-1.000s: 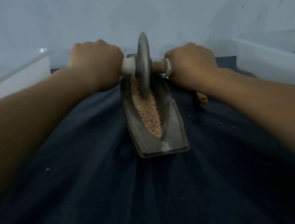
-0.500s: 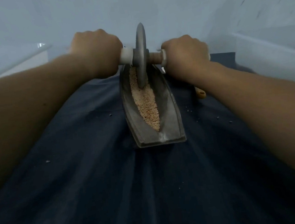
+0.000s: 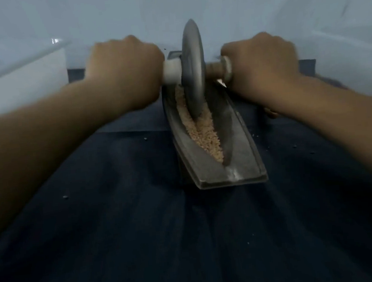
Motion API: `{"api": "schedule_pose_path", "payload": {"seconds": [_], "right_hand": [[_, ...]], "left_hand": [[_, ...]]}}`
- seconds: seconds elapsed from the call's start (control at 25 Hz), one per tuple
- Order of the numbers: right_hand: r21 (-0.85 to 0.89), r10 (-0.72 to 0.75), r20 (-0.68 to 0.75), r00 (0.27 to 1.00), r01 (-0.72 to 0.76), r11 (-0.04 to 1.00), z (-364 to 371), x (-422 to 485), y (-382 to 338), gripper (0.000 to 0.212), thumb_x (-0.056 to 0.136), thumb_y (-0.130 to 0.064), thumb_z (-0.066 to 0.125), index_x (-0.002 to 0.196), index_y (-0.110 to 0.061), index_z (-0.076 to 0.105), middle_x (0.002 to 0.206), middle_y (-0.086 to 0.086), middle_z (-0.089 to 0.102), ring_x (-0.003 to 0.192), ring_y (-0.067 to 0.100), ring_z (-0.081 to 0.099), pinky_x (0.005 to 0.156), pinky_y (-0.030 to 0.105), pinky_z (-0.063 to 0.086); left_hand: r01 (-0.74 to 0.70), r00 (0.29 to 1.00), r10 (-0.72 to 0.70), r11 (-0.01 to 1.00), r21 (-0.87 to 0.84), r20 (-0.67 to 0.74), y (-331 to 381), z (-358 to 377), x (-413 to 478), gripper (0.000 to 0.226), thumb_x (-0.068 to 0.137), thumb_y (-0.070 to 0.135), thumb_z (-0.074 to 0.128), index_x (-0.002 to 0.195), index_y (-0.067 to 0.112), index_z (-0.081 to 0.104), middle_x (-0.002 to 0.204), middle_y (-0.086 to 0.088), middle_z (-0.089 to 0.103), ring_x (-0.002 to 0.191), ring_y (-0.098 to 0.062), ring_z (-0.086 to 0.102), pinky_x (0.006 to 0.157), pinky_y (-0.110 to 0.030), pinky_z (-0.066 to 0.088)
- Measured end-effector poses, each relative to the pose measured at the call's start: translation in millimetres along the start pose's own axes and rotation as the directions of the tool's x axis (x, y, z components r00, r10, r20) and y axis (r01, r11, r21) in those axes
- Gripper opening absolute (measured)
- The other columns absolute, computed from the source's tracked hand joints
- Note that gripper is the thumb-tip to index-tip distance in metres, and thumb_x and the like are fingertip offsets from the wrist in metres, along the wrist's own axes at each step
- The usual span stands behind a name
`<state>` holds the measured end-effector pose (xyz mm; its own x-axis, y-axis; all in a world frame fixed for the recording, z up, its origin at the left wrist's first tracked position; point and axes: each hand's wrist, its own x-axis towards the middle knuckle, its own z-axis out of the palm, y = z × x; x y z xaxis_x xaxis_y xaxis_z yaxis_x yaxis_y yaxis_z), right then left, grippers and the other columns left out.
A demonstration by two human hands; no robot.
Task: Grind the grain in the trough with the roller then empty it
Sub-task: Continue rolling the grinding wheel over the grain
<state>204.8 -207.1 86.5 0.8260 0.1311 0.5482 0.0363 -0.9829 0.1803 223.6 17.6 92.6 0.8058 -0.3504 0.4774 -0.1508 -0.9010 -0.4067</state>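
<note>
The left hand [image 3: 125,72] was clenched around the left end of the roller's handle, knuckles up, just beside a white sleeve [image 3: 172,72] on the axle. The right hand [image 3: 261,64] gripped the right end in the same way, close against a pale collar on the brownish shaft. Between the two fists the roller [image 3: 192,72], a grey metal disc, stood upright on edge with its lower rim sunk into the grain [image 3: 204,134] toward the far half of the trough [image 3: 242,149].

The trough was a long, narrow, boat-shaped metal channel lying lengthwise away from the person on the bench [image 3: 143,234], which was covered with a dark blue cloth. The grain, pale tan, lay along the bottom of the groove and tapered to a point near the trough's near end; that end itself was bare and smeared with whitish dust.

A few loose specks [image 3: 65,197] were scattered on the cloth on both sides. A white tub [image 3: 18,81] stood at the far left and another white container [image 3: 340,44] at the far right. A small tan object [image 3: 271,113] showed under the right wrist, too hidden to identify.
</note>
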Motion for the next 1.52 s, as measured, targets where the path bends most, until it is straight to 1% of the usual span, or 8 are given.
{"api": "schedule_pose_path", "payload": {"seconds": [0.16,0.4,0.56,0.76,1.0,1.16,1.32,1.52], "right_hand": [[0.125,0.037,0.159,0.987,-0.057,0.991,16,23,-2,0.010,0.089,-0.023,0.062,0.085,-0.024,0.053,0.093,0.012,0.063,0.080,0.031,0.055,0.064,0.034,0.038],[-0.037,-0.258,-0.091,0.962,0.256,0.966,-23,-43,25,0.023,0.061,-0.038,0.055,0.069,-0.045,0.034,0.051,-0.012,0.035,0.042,0.011,0.030,0.039,0.027,0.036],[-0.113,-0.131,-0.029,0.991,0.127,0.986,-10,-12,6,0.021,0.069,-0.033,0.064,0.067,-0.035,0.043,0.056,-0.002,0.041,0.047,0.021,0.039,0.048,0.028,0.036],[0.003,0.047,0.155,0.987,-0.048,0.999,-2,29,-12,0.017,0.089,-0.023,0.063,0.105,-0.025,0.068,0.094,0.008,0.059,0.084,0.033,0.056,0.066,0.034,0.036],[-0.045,-0.228,-0.041,0.973,0.226,0.973,-45,-46,16,0.024,0.054,-0.035,0.061,0.064,-0.036,0.039,0.048,-0.008,0.039,0.040,0.016,0.032,0.045,0.024,0.034],[-0.113,-0.097,-0.024,0.995,0.094,0.989,-20,-19,-1,0.023,0.070,-0.028,0.067,0.067,-0.028,0.044,0.056,-0.002,0.040,0.048,0.021,0.039,0.049,0.025,0.029],[0.020,0.037,0.127,0.991,-0.040,0.999,-4,36,-17,0.012,0.086,-0.025,0.064,0.098,-0.025,0.066,0.092,0.008,0.059,0.081,0.032,0.051,0.067,0.035,0.036],[-0.015,-0.155,-0.011,0.988,0.154,0.988,-29,-29,4,0.020,0.069,-0.035,0.061,0.065,-0.036,0.041,0.059,-0.006,0.044,0.049,0.017,0.036,0.049,0.022,0.027]], "left_hand": [[-0.017,0.996,0.017,1.000,-0.003,0.091,4,-14,36,0.017,0.084,0.017,0.060,0.099,0.013,0.064,0.080,-0.010,0.049,0.072,-0.034,0.054,0.064,-0.039,0.041],[-0.189,0.980,0.177,0.971,-0.145,-0.095,-20,-10,-36,0.015,0.063,0.039,0.054,0.077,0.035,0.054,0.062,0.004,0.045,0.055,-0.027,0.051,0.057,-0.037,0.048],[-0.041,0.998,0.037,0.995,-0.087,-0.043,-9,11,-23,0.016,0.075,0.038,0.062,0.089,0.030,0.065,0.070,-0.002,0.053,0.057,-0.026,0.050,0.050,-0.029,0.037],[0.079,0.993,-0.068,0.990,-0.117,0.093,0,2,25,0.017,0.084,0.027,0.064,0.098,0.018,0.067,0.079,-0.008,0.051,0.065,-0.028,0.047,0.062,-0.036,0.038],[-0.136,0.989,0.121,0.974,-0.182,-0.087,-23,-17,-52,0.026,0.063,0.050,0.043,0.082,0.038,0.055,0.064,0.002,0.049,0.053,-0.028,0.051,0.053,-0.035,0.048],[-0.007,1.000,0.006,0.998,-0.070,-0.012,-7,2,-24,0.018,0.076,0.038,0.060,0.092,0.032,0.065,0.075,-0.003,0.055,0.060,-0.028,0.051,0.053,-0.032,0.039],[0.103,0.986,-0.084,0.986,-0.132,0.143,0,4,30,0.022,0.084,0.021,0.062,0.105,0.017,0.067,0.086,-0.009,0.052,0.069,-0.029,0.049,0.063,-0.037,0.039],[-0.098,0.994,0.091,0.985,-0.141,-0.060,-11,-8,-33,0.014,0.074,0.034,0.058,0.086,0.031,0.063,0.067,0.000,0.046,0.054,-0.026,0.046,0.052,-0.032,0.040]]}}
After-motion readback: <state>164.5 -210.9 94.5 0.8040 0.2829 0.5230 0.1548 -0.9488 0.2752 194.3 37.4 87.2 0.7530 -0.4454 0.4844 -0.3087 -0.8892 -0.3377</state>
